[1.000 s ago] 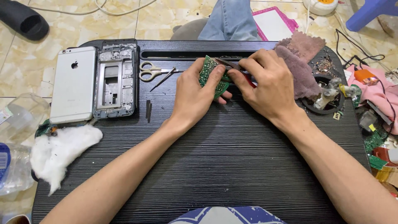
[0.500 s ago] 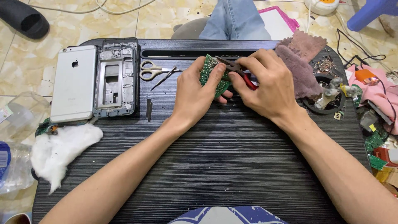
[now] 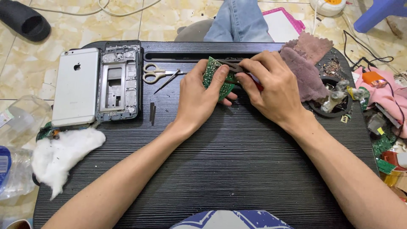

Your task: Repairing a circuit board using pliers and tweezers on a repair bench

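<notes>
Much of the green circuit board (image 3: pixel 213 73) and the red-handled tool (image 3: pixel 255 84) is hidden by the hands, while the plastic bottle (image 3: pixel 9 171) is cut off at the left edge.

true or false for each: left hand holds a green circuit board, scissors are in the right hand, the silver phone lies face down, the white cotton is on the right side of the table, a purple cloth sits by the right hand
1. The left hand holds a green circuit board: true.
2. The scissors are in the right hand: false; they lie on the black table, and that hand grips a red-handled tool.
3. The silver phone lies face down: true.
4. The white cotton is on the table's right side: false; it lies at the left edge.
5. A purple cloth sits by the right hand: true.
</notes>
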